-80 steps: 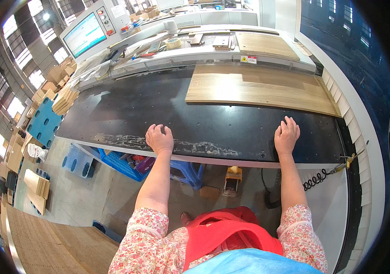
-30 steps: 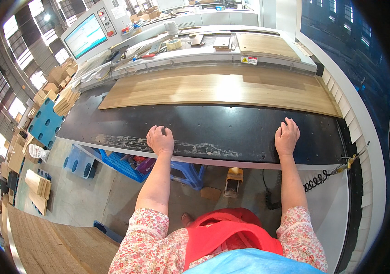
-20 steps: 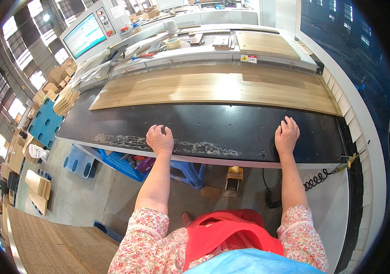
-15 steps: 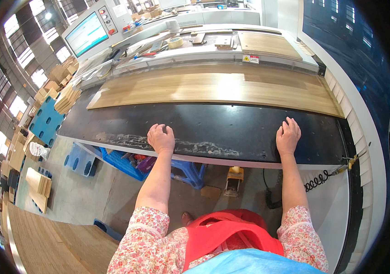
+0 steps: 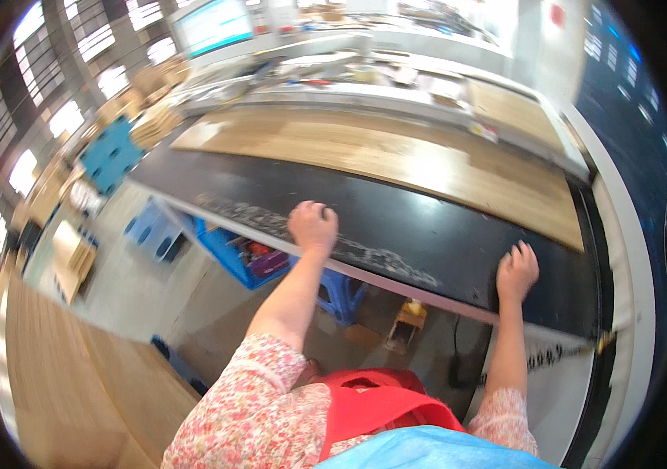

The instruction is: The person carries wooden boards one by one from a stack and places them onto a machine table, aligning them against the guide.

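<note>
- Our L hand (image 5: 315, 227) is over the near edge of the black table (image 5: 380, 207), L of ctr; fingers loosely bent, half-open, nothing seen in it, palm side hidden.
- Our R hand (image 5: 518, 273) is farther R, also at the near edge; fingers bent & a bit apart, half-open, nothing seen in it. Can't tell how firmly either hand presses.
- We see the long wood-look board (image 5: 333, 144) lying flat on the far part of the table, running L to R; bare black strip btwn it & our hands, so we don't touch it.
- Bright glare on the board, R of its middle.
- Beyond it, a pale ledge w/ loose bits, blurred; a smaller board (image 5: 515, 116) lies at its R end.
- Far L, a lit screen (image 5: 215, 28), text too blurred for us to read.
- Under the table, L to R: blue crate (image 5: 224, 256) w/ mixed stuff, blue stool (image 5: 339, 298), a yellow item (image 5: 408, 322) on the floor.
- Near R, a black coiled hose (image 5: 545, 358) hangs below the table's R end.
- Near L, a big wood-look panel (image 5: 68, 352); past it, a few stacked boards (image 5: 73, 254) & a teal pallet (image 5: 112, 156).
- We wear flowered sleeves (image 5: 243, 383) & a red apron (image 5: 396, 402).
</note>
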